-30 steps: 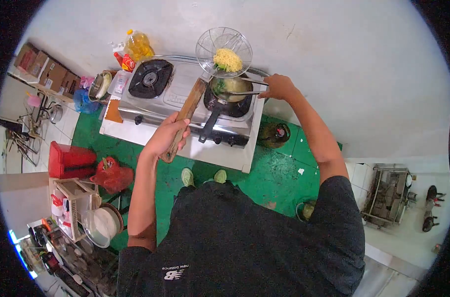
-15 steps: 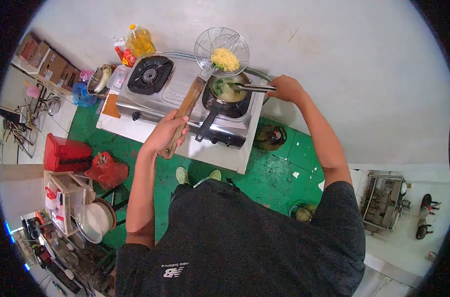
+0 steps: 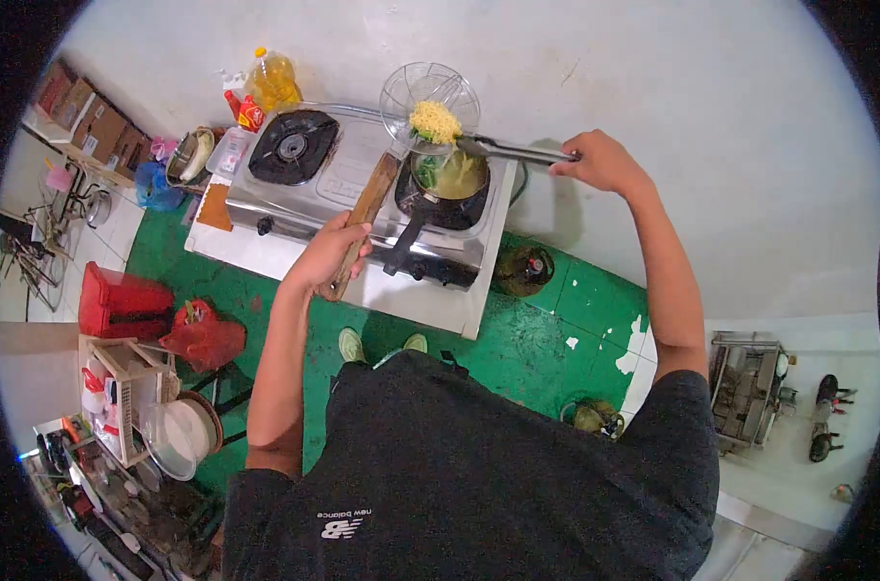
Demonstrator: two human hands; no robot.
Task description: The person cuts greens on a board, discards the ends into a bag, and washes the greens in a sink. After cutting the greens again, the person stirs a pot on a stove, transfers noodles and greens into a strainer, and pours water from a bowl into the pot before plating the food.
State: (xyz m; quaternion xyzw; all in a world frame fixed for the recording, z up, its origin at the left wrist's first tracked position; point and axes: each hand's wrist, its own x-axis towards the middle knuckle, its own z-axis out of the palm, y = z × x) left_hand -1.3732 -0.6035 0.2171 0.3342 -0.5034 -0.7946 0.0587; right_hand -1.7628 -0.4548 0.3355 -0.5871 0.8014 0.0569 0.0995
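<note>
My left hand [image 3: 335,254] is closed around the wooden handle [image 3: 374,201] of a wire strainer [image 3: 398,97]. Yellow noodles [image 3: 434,122] with some green leaves lie in the strainer, held above the back of the right burner. My right hand [image 3: 603,163] grips metal tongs [image 3: 527,153], whose tips reach the strainer's right side by the noodles. Just below the strainer, a small pan [image 3: 459,180] with cloudy liquid and green leaves sits on the right burner, its black handle [image 3: 404,242] pointing toward me.
The gas stove's left burner [image 3: 293,146] has nothing on it. An oil bottle [image 3: 273,79] and a red sauce pack [image 3: 250,114] stand behind it. A gas cylinder [image 3: 525,269] is on the green floor at right. A red bin [image 3: 121,300] and a rack [image 3: 130,397] stand at left.
The tongs have risen out of the pan to the strainer, with my right hand farther right and slightly up. The strainer has dipped slightly toward me.
</note>
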